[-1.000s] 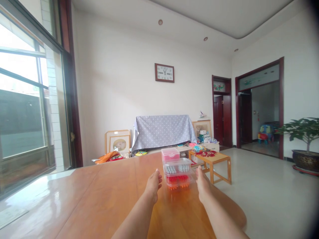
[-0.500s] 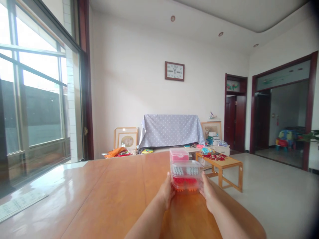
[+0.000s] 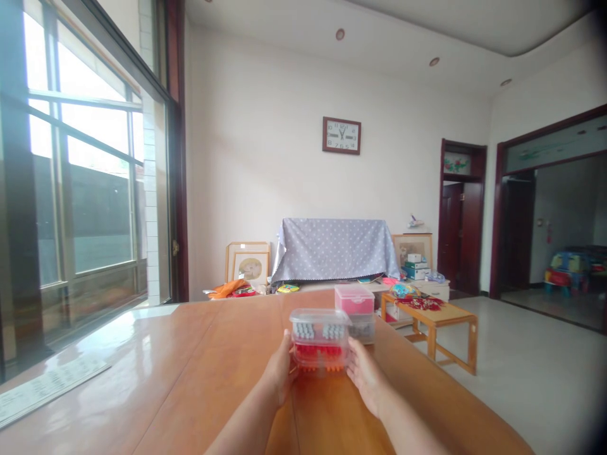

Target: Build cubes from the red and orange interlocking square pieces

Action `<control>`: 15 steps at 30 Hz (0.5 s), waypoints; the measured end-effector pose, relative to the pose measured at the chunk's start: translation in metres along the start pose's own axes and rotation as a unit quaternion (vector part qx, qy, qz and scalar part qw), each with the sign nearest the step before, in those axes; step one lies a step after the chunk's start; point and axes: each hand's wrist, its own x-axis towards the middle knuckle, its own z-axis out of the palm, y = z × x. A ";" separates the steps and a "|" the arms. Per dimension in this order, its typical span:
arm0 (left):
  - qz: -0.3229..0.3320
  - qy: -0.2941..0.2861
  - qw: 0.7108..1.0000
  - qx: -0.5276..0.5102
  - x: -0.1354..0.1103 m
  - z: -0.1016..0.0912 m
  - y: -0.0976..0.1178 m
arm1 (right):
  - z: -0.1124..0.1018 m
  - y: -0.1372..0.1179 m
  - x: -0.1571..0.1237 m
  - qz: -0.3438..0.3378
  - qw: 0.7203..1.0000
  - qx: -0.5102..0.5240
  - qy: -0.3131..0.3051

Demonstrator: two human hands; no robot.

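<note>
1. Stack of clear plastic containers [image 3: 318,341], upright above the wooden table [image 3: 222,360], near its right-hand edge. Whitish-grey pieces show in the upper part, red ones below and orange ones at the bottom; whether the base touches the tabletop cannot be told.
2. Left hand [image 3: 279,373], holding the stack by its left side, the thumb upward along the wall.
3. Right hand [image 3: 364,376], holding the opposite side; the two hands are spaced by the width of the stack.
4. Pink lidded box [image 3: 355,299], just behind and to the right of the stack, resting on a clear box [image 3: 363,329].
5. Printed sheet [image 3: 50,390], flat at the table's left, well apart from the hands.
6. Low wooden table [image 3: 448,317], beyond the right edge, bearing a dark-red item [image 3: 423,303].
7. Polka-dot cloth [image 3: 334,249], draped over a wide object at the far wall, between framed pictures [image 3: 250,268].
8. Wall clock [image 3: 341,135], rectangular and brown-framed, above the cloth.
</note>
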 end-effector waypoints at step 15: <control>0.046 0.023 0.989 -0.136 0.032 -0.038 -0.002 | 0.056 0.022 0.074 -0.094 0.992 -0.075 0.036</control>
